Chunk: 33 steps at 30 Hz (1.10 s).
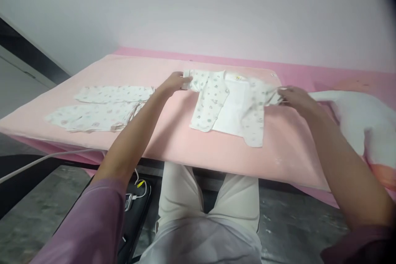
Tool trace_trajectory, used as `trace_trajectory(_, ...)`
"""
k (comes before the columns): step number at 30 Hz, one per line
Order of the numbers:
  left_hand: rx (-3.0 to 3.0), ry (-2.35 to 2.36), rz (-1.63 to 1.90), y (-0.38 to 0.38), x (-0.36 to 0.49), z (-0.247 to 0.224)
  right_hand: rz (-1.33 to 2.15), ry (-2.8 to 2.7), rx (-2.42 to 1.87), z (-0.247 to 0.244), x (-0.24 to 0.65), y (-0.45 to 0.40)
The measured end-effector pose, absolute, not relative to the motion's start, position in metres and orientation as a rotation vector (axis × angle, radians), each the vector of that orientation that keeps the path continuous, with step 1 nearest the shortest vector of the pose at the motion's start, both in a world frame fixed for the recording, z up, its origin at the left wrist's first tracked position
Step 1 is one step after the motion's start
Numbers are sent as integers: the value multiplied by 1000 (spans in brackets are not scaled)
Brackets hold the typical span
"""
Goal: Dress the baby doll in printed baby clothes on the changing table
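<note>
A small white baby shirt (pixel 212 101) with a fine print and an open front is spread between my two hands over the pink bed cover. My left hand (pixel 177 82) grips the end of its left sleeve, thumb on top. At the other side, my right hand (pixel 291 95) has its fingers closed on the right sleeve's cuff, which is slightly blurred. A pale label shows inside the shirt's neck. Left of my left forearm lie printed baby trousers (pixel 89 117), flat on the cover and partly hidden by that arm.
The pink bed cover (pixel 173 148) ends just before my knees. To the right, a bulky white cloth item (pixel 355 115) lies partly behind my right forearm. A white cable (pixel 46 159) runs along the left, and a black case (pixel 139 214) with a charger is below.
</note>
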<state>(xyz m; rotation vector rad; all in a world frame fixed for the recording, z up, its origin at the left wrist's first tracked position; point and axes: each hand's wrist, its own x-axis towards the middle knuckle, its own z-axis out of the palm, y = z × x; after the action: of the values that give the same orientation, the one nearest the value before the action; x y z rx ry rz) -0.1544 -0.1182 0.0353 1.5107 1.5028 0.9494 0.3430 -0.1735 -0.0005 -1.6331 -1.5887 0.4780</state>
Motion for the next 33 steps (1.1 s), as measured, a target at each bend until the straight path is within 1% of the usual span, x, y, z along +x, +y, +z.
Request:
trace_trajectory(2,1444,1622,866,-86,-148,13,634,-1534,-1774,-21,335,-143)
trace_trajectory(4,1409,1707,797,-66,-146,-6,655,-1465,-1871,-41,330,-131)
trace_trajectory(6,1406,1692,751,-51,-150,-20,650,-1410,-1941,-54,330,-127)
trace_trajectory(8,1396,1650,747,-38,-159,-28,667,-1385,-1934,-59,334,-124)
trace_trajectory(11,1338,1635,848,-22,-170,-32,670,-1365,-1803,-54,340,-113)
trace_trajectory(14,1441,1773,869,-16,-167,-33,532,-1385,-1840,-54,338,-104)
trace_trajectory(16,1695,1915,853,-22,-157,-37,286,-1499,-1848,-62,328,-104)
trace_trajectory(18,2020,1924,840,-33,-143,-46,61,-1735,-1719,-75,315,-109)
trace_trajectory(19,2163,1875,806,-39,-137,-52,10,-1884,-1633,-83,309,-111)
trace_trajectory(22,2370,1734,547,-54,-123,-69,28,-2239,-1475,-102,298,-117)
trace_trajectory(24,2382,1743,430,-58,-121,-76,30,-2290,-1469,-109,297,-118)
trace_trajectory(28,2379,1768,398,-57,-122,-77,4,-2229,-1480,-105,297,-118)
trace_trajectory(31,2375,1766,438,-54,-123,-77,-71,-2162,-1429,-89,291,-124)
trace_trajectory(33,2383,1762,539,-55,-123,-76,-88,-2128,-1398,-72,282,-134)
